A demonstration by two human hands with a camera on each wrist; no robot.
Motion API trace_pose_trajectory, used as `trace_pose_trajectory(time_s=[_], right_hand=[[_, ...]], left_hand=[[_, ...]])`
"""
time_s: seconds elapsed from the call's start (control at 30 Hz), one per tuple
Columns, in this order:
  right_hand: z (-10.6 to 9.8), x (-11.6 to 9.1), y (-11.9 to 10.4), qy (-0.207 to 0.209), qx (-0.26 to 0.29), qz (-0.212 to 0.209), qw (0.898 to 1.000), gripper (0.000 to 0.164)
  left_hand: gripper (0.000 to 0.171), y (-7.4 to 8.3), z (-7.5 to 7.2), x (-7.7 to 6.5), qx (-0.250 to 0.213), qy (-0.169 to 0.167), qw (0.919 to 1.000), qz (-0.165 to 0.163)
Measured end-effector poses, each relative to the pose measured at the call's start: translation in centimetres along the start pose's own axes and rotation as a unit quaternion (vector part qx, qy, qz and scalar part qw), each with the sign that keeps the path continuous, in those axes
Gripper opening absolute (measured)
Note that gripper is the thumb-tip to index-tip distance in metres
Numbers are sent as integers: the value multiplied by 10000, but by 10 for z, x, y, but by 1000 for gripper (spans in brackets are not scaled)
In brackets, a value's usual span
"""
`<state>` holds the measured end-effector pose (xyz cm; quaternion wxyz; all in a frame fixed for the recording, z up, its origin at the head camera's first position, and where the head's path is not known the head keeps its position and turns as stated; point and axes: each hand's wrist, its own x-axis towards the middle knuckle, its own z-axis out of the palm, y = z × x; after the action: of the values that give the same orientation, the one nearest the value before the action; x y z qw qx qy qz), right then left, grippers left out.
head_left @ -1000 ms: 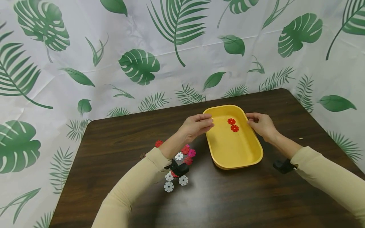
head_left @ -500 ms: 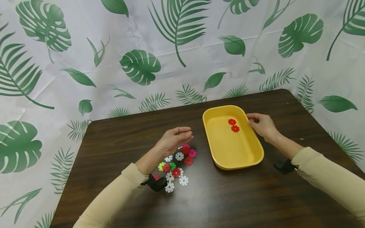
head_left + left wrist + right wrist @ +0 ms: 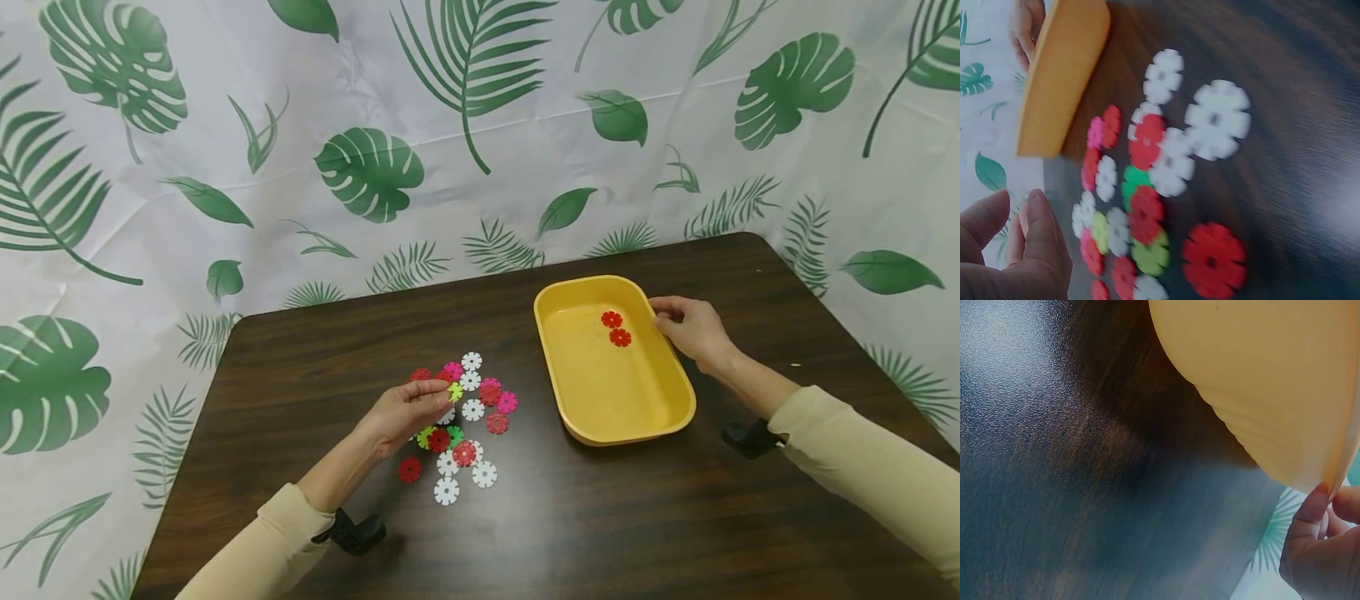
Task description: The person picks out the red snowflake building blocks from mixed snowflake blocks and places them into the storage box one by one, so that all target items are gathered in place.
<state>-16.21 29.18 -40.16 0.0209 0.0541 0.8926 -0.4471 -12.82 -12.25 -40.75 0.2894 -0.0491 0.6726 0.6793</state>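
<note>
My left hand (image 3: 401, 414) hovers over the left side of a loose spread of notched plastic discs (image 3: 472, 409) in white, red, pink, green and yellow-green. Its thumb and fingertips are apart in the left wrist view, with nothing visible between them. A yellow-green disc (image 3: 455, 391) shows just beyond the fingertips in the head view. At the far right side of a yellow plastic tray (image 3: 615, 387), my right hand (image 3: 693, 333) pinches the rim between thumb and fingers. Two red discs (image 3: 620, 337) lie inside the tray, near its far end.
The dark wooden table (image 3: 315, 367) ends at the back against a white cloth (image 3: 525, 100) printed with green leaves. One red disc (image 3: 410, 469) lies apart at the spread's near left. A small pale speck (image 3: 796, 364) lies right of the tray.
My left hand has moved from the tray's left rim leftward and nearer, over the discs, uncovering more of them. My right hand stays at the tray rim, and the tray stays in place.
</note>
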Motion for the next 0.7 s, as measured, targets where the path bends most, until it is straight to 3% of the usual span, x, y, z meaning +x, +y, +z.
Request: trace_pose_trajectory(time_s=[0.27, 0.43, 0.7], right_hand=[[0, 0, 0, -29, 2, -35, 10000, 38], [0, 0, -1, -90, 3, -45, 9999, 39], [-1, 0, -2, -100, -30, -20, 9999, 39]], left_hand=[[47, -21, -21, -18, 160, 162, 9997, -116], [46, -32, -28, -27, 303, 437, 9985, -139], [42, -44, -33, -40, 1089, 968, 9893, 126]])
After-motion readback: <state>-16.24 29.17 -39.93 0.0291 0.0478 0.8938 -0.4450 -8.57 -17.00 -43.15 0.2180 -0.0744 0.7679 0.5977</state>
